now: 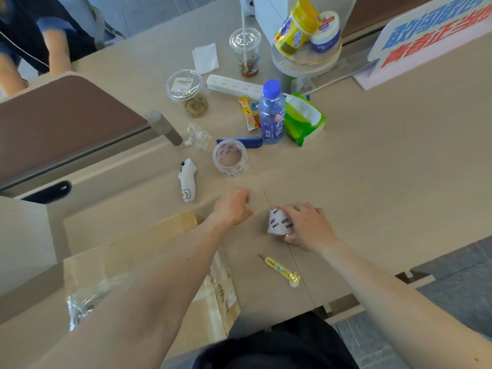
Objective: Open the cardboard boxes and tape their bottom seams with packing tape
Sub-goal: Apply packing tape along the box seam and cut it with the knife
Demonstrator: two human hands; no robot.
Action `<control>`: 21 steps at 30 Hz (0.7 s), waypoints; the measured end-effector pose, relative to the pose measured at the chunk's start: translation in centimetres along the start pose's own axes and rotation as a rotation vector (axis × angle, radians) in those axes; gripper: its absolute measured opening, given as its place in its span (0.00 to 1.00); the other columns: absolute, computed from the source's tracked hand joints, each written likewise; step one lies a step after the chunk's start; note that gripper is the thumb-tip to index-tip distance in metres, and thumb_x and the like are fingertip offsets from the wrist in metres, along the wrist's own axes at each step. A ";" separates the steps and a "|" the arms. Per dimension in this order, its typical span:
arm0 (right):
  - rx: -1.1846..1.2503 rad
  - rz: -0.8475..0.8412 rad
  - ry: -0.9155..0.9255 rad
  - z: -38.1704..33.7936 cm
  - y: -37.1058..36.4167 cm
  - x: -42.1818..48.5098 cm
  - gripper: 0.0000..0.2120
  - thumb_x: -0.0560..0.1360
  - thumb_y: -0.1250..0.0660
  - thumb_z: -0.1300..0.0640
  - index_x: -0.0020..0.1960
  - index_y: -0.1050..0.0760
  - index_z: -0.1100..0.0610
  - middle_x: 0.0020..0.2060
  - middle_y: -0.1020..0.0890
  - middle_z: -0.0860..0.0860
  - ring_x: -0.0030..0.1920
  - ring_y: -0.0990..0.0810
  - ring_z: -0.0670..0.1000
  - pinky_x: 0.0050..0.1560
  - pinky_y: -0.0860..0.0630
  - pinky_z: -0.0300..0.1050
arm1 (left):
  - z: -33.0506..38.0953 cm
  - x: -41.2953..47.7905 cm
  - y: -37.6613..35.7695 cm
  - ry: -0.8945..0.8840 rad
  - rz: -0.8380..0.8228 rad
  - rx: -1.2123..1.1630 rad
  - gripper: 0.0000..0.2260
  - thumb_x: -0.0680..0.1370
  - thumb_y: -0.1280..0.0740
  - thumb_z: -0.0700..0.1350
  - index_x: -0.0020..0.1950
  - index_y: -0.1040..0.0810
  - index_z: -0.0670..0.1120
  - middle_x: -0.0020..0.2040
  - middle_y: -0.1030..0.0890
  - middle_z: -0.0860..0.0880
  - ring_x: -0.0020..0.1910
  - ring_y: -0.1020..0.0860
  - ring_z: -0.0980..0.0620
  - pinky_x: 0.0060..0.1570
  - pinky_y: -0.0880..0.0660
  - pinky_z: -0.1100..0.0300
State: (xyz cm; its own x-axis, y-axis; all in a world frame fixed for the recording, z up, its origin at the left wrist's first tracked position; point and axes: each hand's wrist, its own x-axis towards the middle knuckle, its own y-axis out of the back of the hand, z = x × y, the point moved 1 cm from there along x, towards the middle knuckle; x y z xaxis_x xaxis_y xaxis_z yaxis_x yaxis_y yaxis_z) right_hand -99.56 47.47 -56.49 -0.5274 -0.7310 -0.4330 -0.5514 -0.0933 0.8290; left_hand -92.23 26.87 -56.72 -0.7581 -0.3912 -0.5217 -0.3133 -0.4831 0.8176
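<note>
Right hand (310, 226) grips tape roll (278, 222) — (white, printed).

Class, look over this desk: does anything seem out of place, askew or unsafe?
The yellow box cutter, blade tip seemingly extended, lies loose near the right hand, which grips a tape roll. At the back, a yellow tub leans tilted against a white jar. Crumpled clear wrap litters the table.

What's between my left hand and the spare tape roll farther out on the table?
Head view: only bare tabletop between the left hand and the spare tape roll. The white controller lies off to the left of that stretch.
</note>
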 end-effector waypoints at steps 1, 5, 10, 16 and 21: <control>0.018 -0.023 -0.004 -0.3 0.3 0.0 0.38 0.67 0.30 0.40 0.74 0.39 0.43 0.63 0.28 0.48 0.66 0.33 0.52 0.64 0.37 0.50 | 0.0 -0.5 0.7 -0.024 0.046 -0.043 0.11 0.76 0.29 0.48 0.55 0.24 0.47 0.56 0.23 0.47 0.56 0.25 0.45 0.52 0.26 0.52; 0.113 0.003 -0.018 -2.5 2.3 0.0 0.41 0.66 0.33 0.30 0.75 0.38 0.44 0.63 0.29 0.48 0.67 0.33 0.53 0.67 0.37 0.52 | -0.5 -3.4 3.9 -0.153 0.338 -0.212 0.04 0.78 0.32 0.46 0.45 0.26 0.49 0.46 0.22 0.51 0.45 0.24 0.50 0.48 0.23 0.50; 0.188 0.123 0.108 -8.6 4.3 0.1 0.32 0.73 0.33 0.39 0.74 0.34 0.49 0.65 0.26 0.52 0.66 0.30 0.56 0.66 0.32 0.54 | -3.4 -8.7 6.2 -0.232 0.681 -0.368 0.05 0.77 0.32 0.41 0.42 0.24 0.47 0.41 0.23 0.52 0.39 0.25 0.53 0.41 0.27 0.59; 0.213 0.205 0.326 -19.3 2.1 -2.5 0.24 0.76 0.34 0.55 0.71 0.31 0.57 0.65 0.26 0.56 0.65 0.28 0.59 0.66 0.32 0.54 | -11.1 -15.4 4.4 -0.078 0.750 -0.370 0.14 0.75 0.34 0.53 0.52 0.21 0.44 0.50 0.20 0.49 0.45 0.21 0.45 0.47 0.25 0.51; 0.110 0.187 0.454 -26.2 -2.7 -5.1 0.26 0.75 0.45 0.52 0.71 0.30 0.59 0.68 0.28 0.56 0.68 0.31 0.60 0.70 0.35 0.54 | -17.7 -22.6 0.0 0.122 0.653 -0.227 0.20 0.75 0.37 0.60 0.66 0.30 0.55 0.72 0.33 0.54 0.72 0.33 0.51 0.69 0.39 0.36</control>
State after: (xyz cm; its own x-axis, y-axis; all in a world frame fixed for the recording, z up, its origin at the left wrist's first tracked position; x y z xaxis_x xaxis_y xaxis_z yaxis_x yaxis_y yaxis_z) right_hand -78.47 33.74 -47.31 -0.3029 -0.9510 -0.0626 -0.5519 0.1215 0.8250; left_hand -64.97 21.84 -49.19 -0.6770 -0.7356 0.0241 0.3217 -0.2663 0.9086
